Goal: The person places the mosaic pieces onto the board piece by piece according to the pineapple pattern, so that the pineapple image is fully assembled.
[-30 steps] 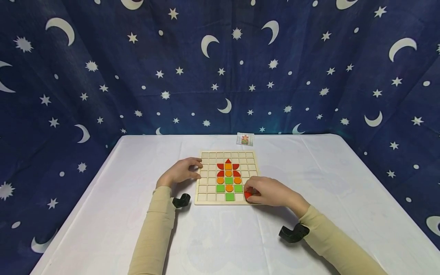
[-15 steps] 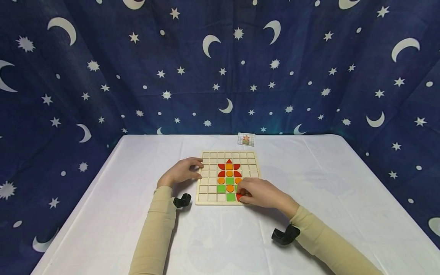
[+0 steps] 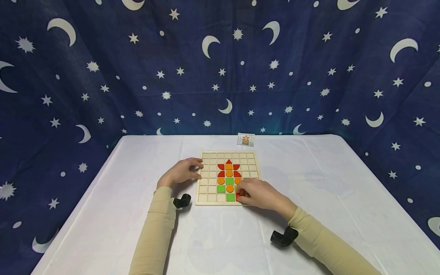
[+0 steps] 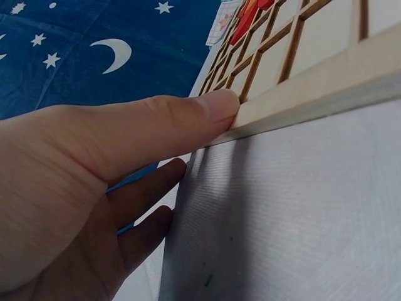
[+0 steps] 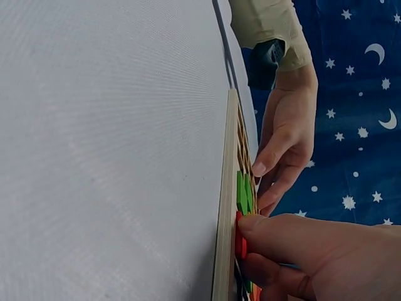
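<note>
A wooden grid board (image 3: 203,188) lies on the white table, with red, orange and green tiles forming a pattern in its middle columns. My right hand (image 3: 260,194) pinches a red tile (image 5: 240,237) between thumb and fingers in the front row, right beside a green square tile (image 3: 230,197). The fingers partly cover this tile, so its full outline is hidden. At the board's left side, my left hand (image 3: 181,171) touches the frame. In the left wrist view its thumb (image 4: 219,105) rests on the rim, the other fingers spread loosely.
A small pattern card (image 3: 245,139) lies behind the board near the table's far edge. The white cloth (image 3: 220,236) covers the table. A dark blue curtain (image 3: 185,103) with moons and stars hangs behind and at both sides. Each wrist wears a black camera (image 3: 284,236).
My right hand has moved left with the red tile, by about one cell, to beside the front green square. In the last half second it barely shifts. The left hand stays on the board's edge.
</note>
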Demonstrator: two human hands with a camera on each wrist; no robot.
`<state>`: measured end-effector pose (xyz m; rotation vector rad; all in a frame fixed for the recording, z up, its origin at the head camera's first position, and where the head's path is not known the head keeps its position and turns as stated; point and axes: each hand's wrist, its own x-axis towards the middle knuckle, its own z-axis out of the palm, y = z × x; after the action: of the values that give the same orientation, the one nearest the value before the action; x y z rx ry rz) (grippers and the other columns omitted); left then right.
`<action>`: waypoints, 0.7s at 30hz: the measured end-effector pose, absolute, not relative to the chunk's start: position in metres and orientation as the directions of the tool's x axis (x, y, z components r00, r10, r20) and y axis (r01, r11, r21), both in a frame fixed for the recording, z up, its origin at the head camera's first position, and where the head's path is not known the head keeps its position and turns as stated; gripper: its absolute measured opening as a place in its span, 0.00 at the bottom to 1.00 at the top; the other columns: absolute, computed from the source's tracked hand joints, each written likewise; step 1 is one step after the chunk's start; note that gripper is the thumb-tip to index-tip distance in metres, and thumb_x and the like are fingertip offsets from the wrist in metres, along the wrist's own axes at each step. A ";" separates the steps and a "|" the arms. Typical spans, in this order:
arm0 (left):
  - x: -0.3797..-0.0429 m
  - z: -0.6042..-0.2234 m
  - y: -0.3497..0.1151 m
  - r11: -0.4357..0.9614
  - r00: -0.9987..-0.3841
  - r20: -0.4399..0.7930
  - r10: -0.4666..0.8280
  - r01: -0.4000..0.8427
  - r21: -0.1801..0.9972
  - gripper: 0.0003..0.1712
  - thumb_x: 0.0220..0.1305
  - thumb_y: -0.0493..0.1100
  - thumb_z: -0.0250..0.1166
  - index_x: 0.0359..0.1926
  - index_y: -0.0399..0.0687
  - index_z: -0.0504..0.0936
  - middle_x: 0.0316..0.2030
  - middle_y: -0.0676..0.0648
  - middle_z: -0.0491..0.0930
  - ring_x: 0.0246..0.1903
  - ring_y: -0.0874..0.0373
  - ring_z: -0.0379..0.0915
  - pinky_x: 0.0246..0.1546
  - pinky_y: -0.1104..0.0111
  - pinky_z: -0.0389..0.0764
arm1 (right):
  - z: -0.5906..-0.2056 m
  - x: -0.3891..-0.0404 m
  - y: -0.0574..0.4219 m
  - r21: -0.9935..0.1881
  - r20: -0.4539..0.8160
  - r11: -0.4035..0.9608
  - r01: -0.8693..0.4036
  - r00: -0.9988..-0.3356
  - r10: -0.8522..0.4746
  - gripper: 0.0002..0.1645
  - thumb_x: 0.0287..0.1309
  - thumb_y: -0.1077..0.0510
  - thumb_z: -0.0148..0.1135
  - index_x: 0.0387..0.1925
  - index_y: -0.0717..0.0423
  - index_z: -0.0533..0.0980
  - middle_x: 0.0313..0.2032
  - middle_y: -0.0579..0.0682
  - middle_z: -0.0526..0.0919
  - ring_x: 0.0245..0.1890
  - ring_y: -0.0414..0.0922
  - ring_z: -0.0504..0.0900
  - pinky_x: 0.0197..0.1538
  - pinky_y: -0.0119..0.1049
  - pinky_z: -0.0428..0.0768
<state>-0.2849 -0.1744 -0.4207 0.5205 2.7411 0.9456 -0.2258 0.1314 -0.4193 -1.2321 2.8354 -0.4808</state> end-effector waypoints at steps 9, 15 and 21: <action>-0.285 -0.420 -0.176 0.733 -0.916 -0.053 0.398 0.282 0.619 0.24 0.57 0.40 0.72 0.55 0.41 0.81 0.67 0.42 0.68 0.69 0.44 0.58 0.69 0.53 0.61 | -0.409 -0.229 0.147 -0.336 0.043 0.681 -0.651 -0.733 -0.679 0.07 0.58 0.52 0.68 0.36 0.49 0.80 0.30 0.37 0.75 0.30 0.37 0.71 0.35 0.32 0.74; -0.286 -0.420 -0.175 0.738 -0.918 -0.073 0.390 0.264 0.622 0.24 0.58 0.40 0.71 0.56 0.41 0.80 0.68 0.43 0.67 0.70 0.44 0.57 0.69 0.52 0.60 | -0.397 -0.235 0.183 -0.390 -0.035 0.705 -0.592 -0.756 -0.654 0.07 0.59 0.56 0.67 0.38 0.51 0.80 0.29 0.39 0.75 0.27 0.35 0.71 0.34 0.32 0.74; -0.285 -0.421 -0.174 0.735 -0.919 -0.082 0.386 0.253 0.629 0.24 0.58 0.40 0.71 0.56 0.41 0.81 0.67 0.42 0.67 0.70 0.44 0.57 0.69 0.52 0.60 | -0.388 -0.237 0.216 -0.448 -0.163 0.726 -0.523 -0.750 -0.641 0.10 0.59 0.57 0.67 0.41 0.55 0.80 0.25 0.39 0.76 0.23 0.36 0.73 0.32 0.32 0.73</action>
<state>-0.2851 -0.1735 -0.4214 0.5086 2.7300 0.9445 -0.2367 0.2161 -0.3878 -0.9097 2.6242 -0.5464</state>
